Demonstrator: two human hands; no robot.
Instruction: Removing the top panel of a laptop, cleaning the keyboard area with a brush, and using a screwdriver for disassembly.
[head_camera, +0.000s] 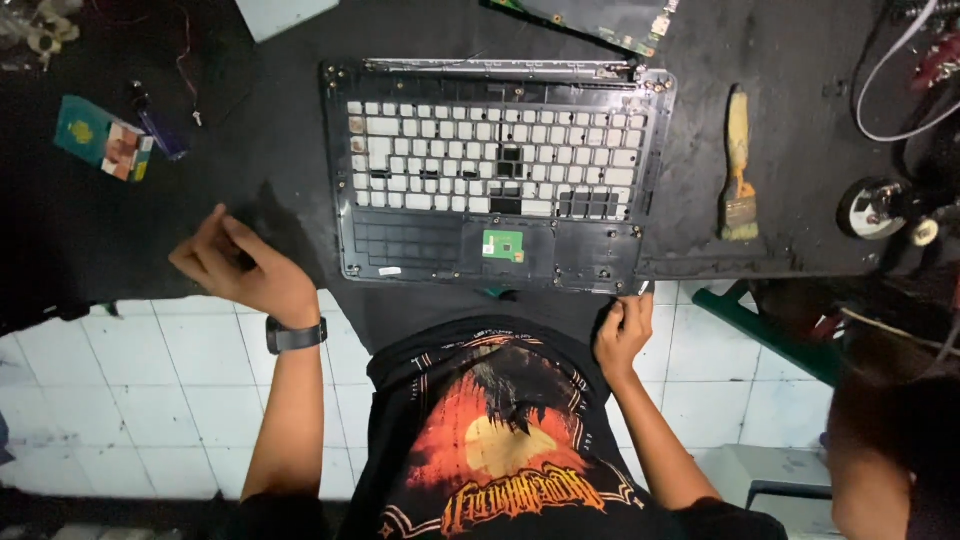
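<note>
A black laptop keyboard frame (400, 245) lies upside down on the dark table (790, 150), its white key backs showing and a small green circuit board (503, 244) near its front edge. My left hand (235, 265), with a black watch on the wrist, rests at the table's front edge left of the frame, fingers loosely curled, holding nothing that I can see. My right hand (625, 330) is at the frame's front right corner, fingertips pinched on a small thin tool (645, 289) that touches that corner.
A worn paintbrush (738, 165) lies right of the frame. A small green box (103, 138) and a purple lighter (160, 128) lie at the left. A circuit board (600, 20) lies at the back, cables and a round tool (880, 208) at the right. White tiled floor below; another person's head at lower right.
</note>
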